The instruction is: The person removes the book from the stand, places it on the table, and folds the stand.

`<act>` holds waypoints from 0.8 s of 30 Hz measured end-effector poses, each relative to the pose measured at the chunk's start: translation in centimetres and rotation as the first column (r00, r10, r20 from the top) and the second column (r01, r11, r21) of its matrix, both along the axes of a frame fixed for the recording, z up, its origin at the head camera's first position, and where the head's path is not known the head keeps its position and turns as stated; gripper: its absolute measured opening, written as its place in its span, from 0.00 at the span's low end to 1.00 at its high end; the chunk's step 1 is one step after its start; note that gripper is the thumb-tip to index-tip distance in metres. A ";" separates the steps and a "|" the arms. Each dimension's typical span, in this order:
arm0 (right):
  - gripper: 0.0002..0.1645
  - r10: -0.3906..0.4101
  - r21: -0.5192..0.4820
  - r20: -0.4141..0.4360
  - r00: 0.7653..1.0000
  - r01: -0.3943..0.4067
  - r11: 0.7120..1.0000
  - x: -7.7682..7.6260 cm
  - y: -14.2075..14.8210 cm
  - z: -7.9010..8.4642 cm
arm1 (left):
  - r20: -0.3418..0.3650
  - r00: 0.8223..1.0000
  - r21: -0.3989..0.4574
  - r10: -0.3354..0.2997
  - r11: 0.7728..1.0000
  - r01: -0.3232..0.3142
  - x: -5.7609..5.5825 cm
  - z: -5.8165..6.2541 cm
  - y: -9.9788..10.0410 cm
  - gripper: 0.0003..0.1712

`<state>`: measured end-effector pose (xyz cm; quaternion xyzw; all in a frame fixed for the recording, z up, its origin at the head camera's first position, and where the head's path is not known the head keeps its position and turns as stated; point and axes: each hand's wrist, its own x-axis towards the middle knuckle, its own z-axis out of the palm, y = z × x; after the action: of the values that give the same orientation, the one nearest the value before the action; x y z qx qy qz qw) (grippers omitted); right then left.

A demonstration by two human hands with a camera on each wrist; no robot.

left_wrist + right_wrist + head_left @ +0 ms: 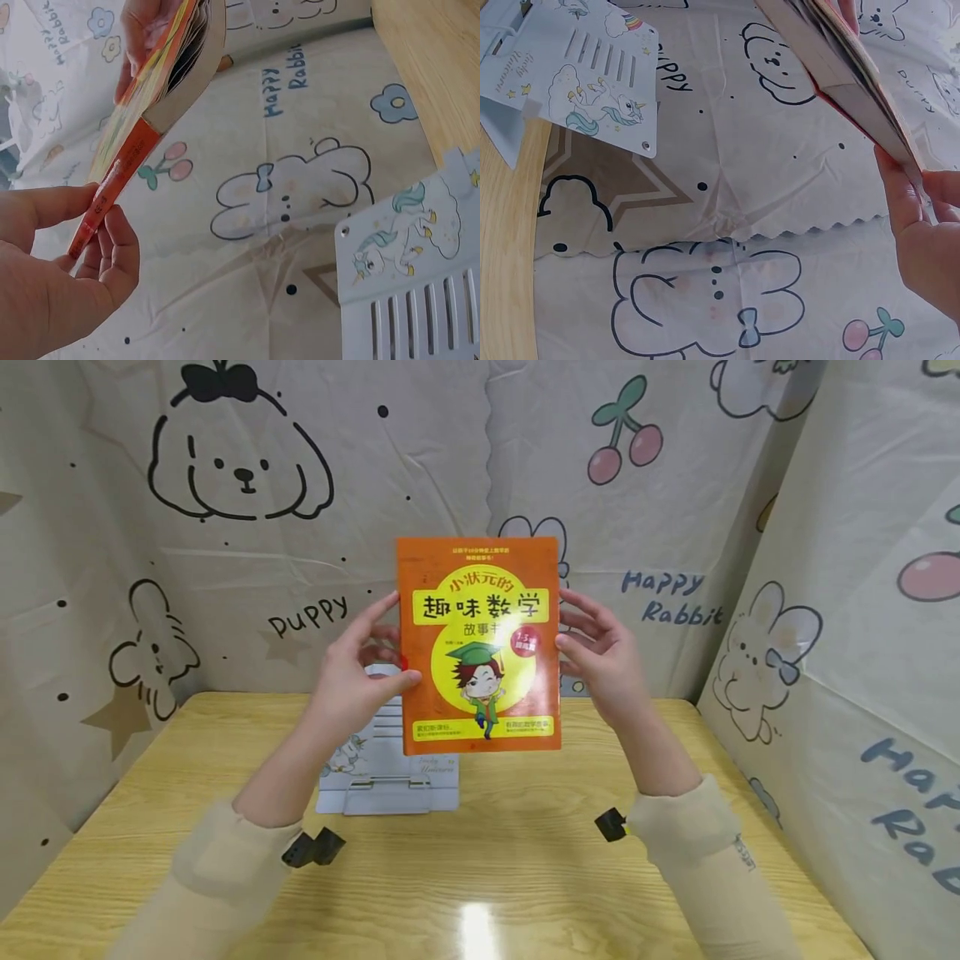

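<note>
An orange paperback book (480,693) is held upright above the table, its cover facing the head camera. A cartoon child in a green graduation cap shows on that cover. My left hand (363,664) pinches the book's left edge, thumb in front and fingers behind. On the opposite edge my right hand (600,647) grips with the thumb in front. In the left wrist view the left hand (75,262) holds the orange spine (120,176). The right wrist view has the right hand (930,232) at the page side, where the pages part slightly.
Behind the book, to the left, a white stand with unicorn pictures (442,797) rests on the wooden table (525,877). Its slotted back panel (405,300) shows in the left wrist view. Cloth printed with cartoon animals (450,460) walls the back and sides.
</note>
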<state>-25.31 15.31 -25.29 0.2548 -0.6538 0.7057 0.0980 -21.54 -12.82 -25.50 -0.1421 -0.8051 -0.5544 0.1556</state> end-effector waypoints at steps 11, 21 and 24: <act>0.30 0.000 0.009 0.003 1.000 0.000 1.000 2.5 2.3 0.1 | -0.017 0.998 0.085 -0.065 0.994 0.066 2.0 -0.1 2.0 0.43; 0.30 0.010 -0.024 0.063 0.998 -0.008 1.000 3.5 4.2 -1.2 | 0.063 0.985 0.210 -0.160 0.967 0.144 3.0 -1.1 3.7 0.41; 0.30 0.010 -0.039 0.098 0.995 -0.006 0.999 3.6 4.8 -1.9 | 0.099 0.982 0.212 -0.159 0.968 0.135 3.0 -1.5 4.2 0.41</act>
<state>-21.70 20.11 -27.22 0.2207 -0.6429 0.7303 0.0679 -18.56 -8.60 -26.98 -0.1526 -0.7388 -0.6514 0.0809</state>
